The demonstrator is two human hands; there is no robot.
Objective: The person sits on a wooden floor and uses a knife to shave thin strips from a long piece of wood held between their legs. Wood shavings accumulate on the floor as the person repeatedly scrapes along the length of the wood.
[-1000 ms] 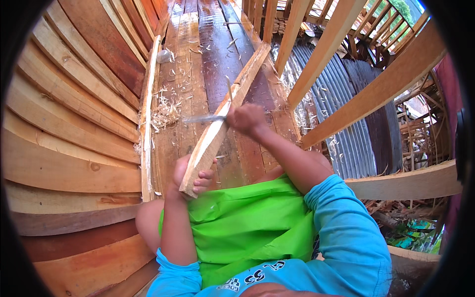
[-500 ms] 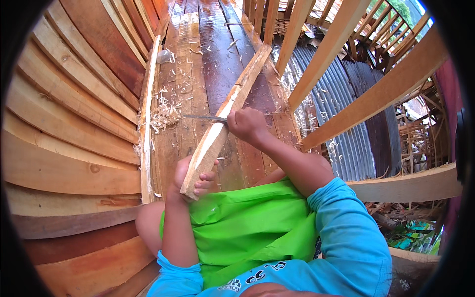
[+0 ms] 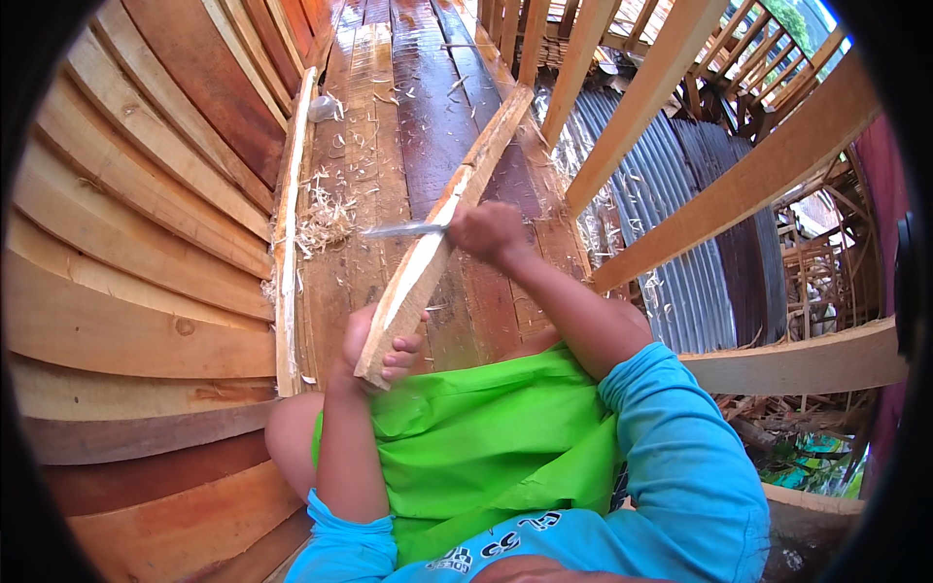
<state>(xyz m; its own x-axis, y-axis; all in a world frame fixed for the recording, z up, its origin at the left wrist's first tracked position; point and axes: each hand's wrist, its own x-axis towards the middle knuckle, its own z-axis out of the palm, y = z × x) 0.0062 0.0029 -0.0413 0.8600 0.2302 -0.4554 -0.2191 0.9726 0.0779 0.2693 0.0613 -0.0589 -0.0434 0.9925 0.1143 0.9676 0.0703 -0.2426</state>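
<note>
Blade (image 3: 400, 230) drawn nearer along plank (image 3: 437, 243), right hand (image 3: 489, 233) gripping knife, left hand (image 3: 381, 348) clasping plank end

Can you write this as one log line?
left hand: grips plank end | right hand: holds knife on plank | shavings on floor

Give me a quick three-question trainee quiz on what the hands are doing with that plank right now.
1. True or false: the left hand grips the near end of the long plank.
2. The right hand holds: A) a hammer B) a knife C) a saw
3. Fill in: the wood shavings lie on the plank ____.

Key: 1 true; 2 B, its blade lying across the plank toward the person's left; 3 floor.
</note>
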